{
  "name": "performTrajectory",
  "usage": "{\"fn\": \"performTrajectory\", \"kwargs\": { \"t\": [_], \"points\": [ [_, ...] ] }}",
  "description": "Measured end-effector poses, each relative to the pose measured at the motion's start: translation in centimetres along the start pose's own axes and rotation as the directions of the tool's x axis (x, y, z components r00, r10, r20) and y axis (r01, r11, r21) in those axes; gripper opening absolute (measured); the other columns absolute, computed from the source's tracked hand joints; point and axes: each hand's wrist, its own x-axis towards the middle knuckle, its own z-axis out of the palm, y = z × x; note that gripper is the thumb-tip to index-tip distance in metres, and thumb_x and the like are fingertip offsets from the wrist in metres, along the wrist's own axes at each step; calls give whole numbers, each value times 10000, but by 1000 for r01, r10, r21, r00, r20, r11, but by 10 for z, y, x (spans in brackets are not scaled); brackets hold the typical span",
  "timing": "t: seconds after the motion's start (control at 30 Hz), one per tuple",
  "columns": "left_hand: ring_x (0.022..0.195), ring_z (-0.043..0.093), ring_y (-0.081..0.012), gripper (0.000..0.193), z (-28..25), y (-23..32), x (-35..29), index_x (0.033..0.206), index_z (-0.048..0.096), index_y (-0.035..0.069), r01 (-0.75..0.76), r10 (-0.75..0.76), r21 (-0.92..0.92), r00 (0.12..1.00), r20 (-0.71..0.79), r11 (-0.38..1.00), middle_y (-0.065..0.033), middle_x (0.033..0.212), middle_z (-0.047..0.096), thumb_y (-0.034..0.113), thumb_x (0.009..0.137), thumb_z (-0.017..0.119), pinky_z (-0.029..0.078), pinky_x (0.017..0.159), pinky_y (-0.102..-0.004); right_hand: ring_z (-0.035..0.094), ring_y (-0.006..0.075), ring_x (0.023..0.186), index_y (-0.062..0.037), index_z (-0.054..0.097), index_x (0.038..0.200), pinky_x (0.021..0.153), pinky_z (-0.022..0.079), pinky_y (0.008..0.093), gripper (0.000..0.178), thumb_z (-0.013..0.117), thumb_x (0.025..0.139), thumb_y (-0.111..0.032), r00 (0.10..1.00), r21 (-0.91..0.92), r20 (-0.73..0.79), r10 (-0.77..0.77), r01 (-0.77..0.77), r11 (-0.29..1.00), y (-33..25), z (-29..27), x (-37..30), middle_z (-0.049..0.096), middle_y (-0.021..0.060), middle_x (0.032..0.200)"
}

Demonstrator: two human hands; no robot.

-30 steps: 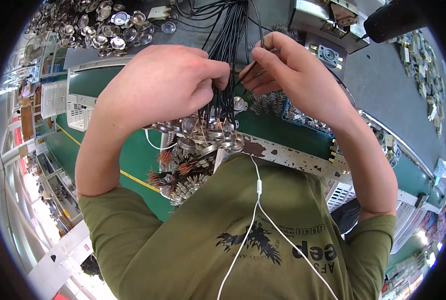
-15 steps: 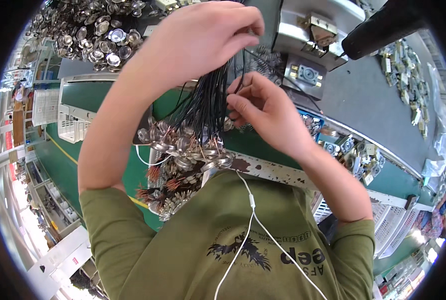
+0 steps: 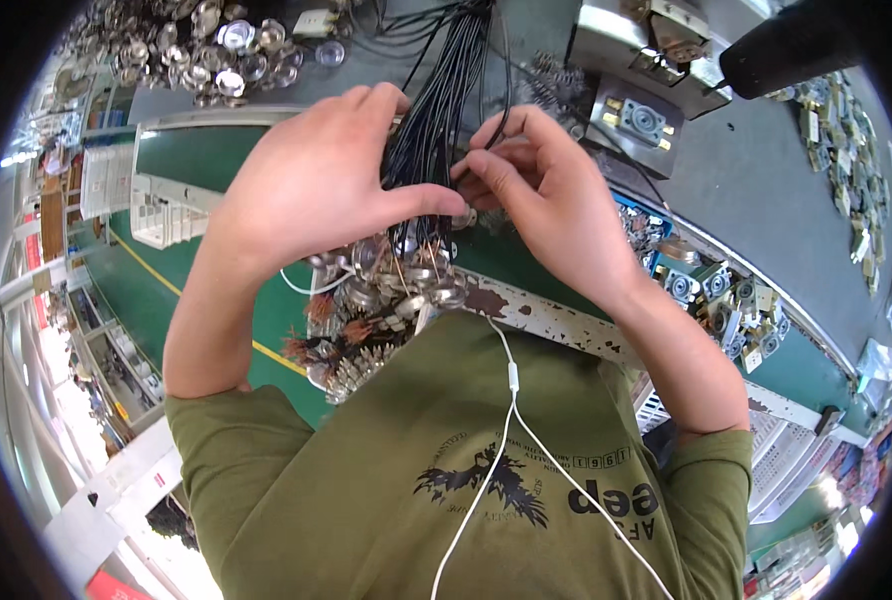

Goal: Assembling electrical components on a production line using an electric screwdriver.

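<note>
A bundle of thin black wires (image 3: 436, 130) is hanging over the bench edge, small round metal parts (image 3: 406, 285) dangling at its lower end. The left hand (image 3: 316, 190) is clamping the bundle – thumb across it – while the right hand (image 3: 546, 200) is pinching a single wire. The bundle looks light, floppy and tangle-prone, best gripped just above the parts. More shiny parts (image 3: 206, 60) are lying at the bench's far left; a grey metal block (image 3: 631, 120) is sitting right

black wire bundle (image 3: 436, 130) running off the top edge | left hand (image 3: 316, 190) covering its middle | right hand (image 3: 546, 200) fingers (image 3: 491, 165) hiding whatever they are pinching
</note>
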Motion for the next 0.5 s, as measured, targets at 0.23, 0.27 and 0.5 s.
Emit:
{"fn": "performTrajectory", "kwargs": {
  "t": [0.23, 0.27, 0.5],
  "points": [
    [970, 696, -447, 717, 10, -19, 6, 1303, 467, -66, 55, 12, -273, 971, 240, 960, -285, 1018, 693, 458, 883, 719, 547, 843, -488, 677, 117, 870, -15, 486, 1179, 783, 551, 261, 135, 543, 1070, -71, 997, -146, -43, -71, 64, 987, 0, 7, -3, 697, 85, 998],
    [954, 702, -406, 699, 10, -27, 7, 1340, 457, -60, 51, 49, -378, 967, 251, 924, -272, 1030, 690, 402, 882, 713, 544, 842, -458, 659, 107, 847, -19, 483, 1185, 766, 541, 256, 135, 533, 1070, -67, 995, -131, -65, -76, 67, 989, 2, 9, -4, 683, 79, 990],
    [920, 645, -282, 712, -12, -45, 9, 1451, 428, 12, 67, 93, -399, 925, 368, 915, -146, 1007, 636, 385, 908, 698, 525, 829, -382, 579, 74, 786, -24, 487, 1227, 740, 507, 236, 161, 504, 1073, -67, 989, -115, -84, -122, 112, 987, -11, 1, -11, 656, 66, 983]
  ]
}}
